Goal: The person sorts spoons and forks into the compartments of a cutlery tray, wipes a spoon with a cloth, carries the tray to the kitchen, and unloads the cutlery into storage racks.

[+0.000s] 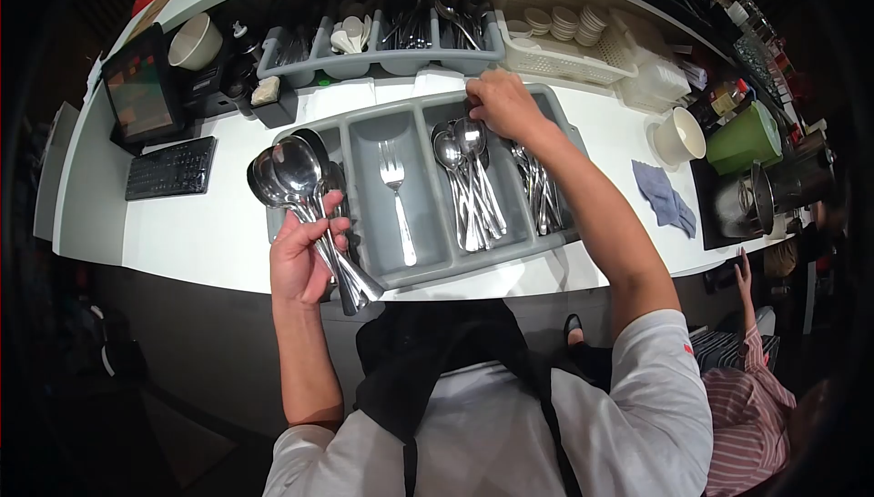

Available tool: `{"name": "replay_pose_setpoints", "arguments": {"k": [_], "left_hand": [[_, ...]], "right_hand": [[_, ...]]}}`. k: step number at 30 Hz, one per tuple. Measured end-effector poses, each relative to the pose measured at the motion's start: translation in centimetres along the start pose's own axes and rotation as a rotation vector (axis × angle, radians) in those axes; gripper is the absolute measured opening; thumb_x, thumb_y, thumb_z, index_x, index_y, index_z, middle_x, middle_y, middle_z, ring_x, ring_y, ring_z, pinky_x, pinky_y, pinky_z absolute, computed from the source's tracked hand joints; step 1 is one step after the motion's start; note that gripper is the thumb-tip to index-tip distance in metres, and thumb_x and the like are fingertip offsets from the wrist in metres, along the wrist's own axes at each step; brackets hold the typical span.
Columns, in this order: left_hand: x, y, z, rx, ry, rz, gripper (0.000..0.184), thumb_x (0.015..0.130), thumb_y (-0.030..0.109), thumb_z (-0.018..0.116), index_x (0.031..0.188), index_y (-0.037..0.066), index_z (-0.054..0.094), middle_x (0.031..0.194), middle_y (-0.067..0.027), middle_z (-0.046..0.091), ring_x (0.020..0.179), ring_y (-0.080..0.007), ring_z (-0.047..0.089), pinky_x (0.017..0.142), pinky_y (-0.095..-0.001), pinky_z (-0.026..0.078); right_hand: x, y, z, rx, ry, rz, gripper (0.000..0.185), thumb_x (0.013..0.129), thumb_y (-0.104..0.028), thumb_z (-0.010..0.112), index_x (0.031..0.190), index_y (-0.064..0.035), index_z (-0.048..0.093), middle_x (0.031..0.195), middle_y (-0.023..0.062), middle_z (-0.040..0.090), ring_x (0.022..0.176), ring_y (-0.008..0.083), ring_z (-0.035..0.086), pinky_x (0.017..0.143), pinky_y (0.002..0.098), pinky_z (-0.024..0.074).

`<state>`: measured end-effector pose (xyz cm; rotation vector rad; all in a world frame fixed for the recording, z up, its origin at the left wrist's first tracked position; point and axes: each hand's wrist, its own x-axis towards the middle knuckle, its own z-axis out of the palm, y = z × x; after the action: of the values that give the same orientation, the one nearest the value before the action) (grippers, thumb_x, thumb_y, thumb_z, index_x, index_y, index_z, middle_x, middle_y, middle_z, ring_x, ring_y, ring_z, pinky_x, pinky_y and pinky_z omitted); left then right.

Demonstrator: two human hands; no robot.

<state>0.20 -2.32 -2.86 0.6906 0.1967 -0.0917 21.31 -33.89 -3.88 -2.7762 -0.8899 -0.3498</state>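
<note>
The left hand (302,253) is raised at the near left corner of the grey tray (371,217), forearm upright and palm turned up. Its fingers are wrapped around the handles of a bunch of large spoons (299,166), bowls pointing away from the body, handle ends slanting down toward the near edge of the tabletop (228,238). The right arm reaches forward across the tray's right side. The right hand (506,106) is at the far rim, fingers bent downward beside the small spoons (469,180); whether they grip anything cannot be determined.

The grey tray has 4 compartments. Compartment 1, at the left, is largely screened by the large spoons. Compartment 2 contains 1 fork (395,197), lying lengthwise. Compartment 3 holds the small spoons in a loose pile. Compartment 4 holds further cutlery (543,198), partly covered by the right forearm.

Behind stands a rear tray (350,66) holding white spoons (350,37) and metal cutlery. To its right, a white basket (583,67) contains stacked dishes (564,22).
</note>
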Motion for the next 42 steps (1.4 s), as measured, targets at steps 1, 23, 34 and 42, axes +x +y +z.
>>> {"name": "replay_pose_setpoints", "arguments": {"k": [1, 23, 34, 42], "left_hand": [[0.0, -0.1, -0.1, -0.015, 0.003, 0.009, 0.050, 0.089, -0.006, 0.047, 0.137, -0.001, 0.037, 0.124, -0.0198, 0.060, 0.089, -0.0277, 0.069, 0.068, -0.0341, 0.061], [0.9, 0.1, -0.9, -0.034, -0.017, -0.010, 0.051, 0.088, -0.006, 0.047, 0.137, 0.000, 0.037, 0.121, -0.0177, 0.062, 0.089, -0.0265, 0.069, 0.067, -0.0335, 0.060], [1.1, 0.1, -1.0, -0.035, -0.027, -0.041, 0.051, 0.089, -0.007, 0.047, 0.138, 0.000, 0.036, 0.121, -0.0197, 0.061, 0.090, -0.0283, 0.069, 0.068, -0.0352, 0.061], [1.6, -0.4, 0.1, -0.053, -0.016, -0.106, 0.049, 0.089, -0.007, 0.046, 0.137, 0.000, 0.037, 0.124, -0.0198, 0.059, 0.093, -0.0300, 0.069, 0.072, -0.0376, 0.062]], "right_hand": [[-0.1, 0.1, -0.5, 0.012, 0.011, -0.028, 0.033, 0.064, -0.025, 0.083, 0.090, -0.0086, 0.071, 0.095, 0.0076, 0.059, 0.101, 0.0281, 0.053, 0.087, 0.0396, 0.0416], [-2.3, 4.0, -13.7, 0.425, 0.566, 0.343, 0.015, 0.083, -0.006, 0.071, 0.095, -0.0051, 0.061, 0.084, 0.0116, 0.072, 0.075, 0.0197, 0.071, 0.066, 0.0317, 0.0534], [-7.4, 1.2, -4.2, -0.032, -0.044, 0.474, 0.021, 0.081, -0.012, 0.072, 0.099, -0.0058, 0.066, 0.094, 0.0200, 0.068, 0.092, 0.0384, 0.065, 0.081, 0.0465, 0.0513], [-2.9, -3.7, -0.6, -0.006, 0.012, 0.158, 0.036, 0.069, -0.021, 0.082, 0.098, -0.0029, 0.071, 0.126, 0.0244, 0.055, 0.124, 0.0400, 0.047, 0.100, 0.0475, 0.0396]]}}
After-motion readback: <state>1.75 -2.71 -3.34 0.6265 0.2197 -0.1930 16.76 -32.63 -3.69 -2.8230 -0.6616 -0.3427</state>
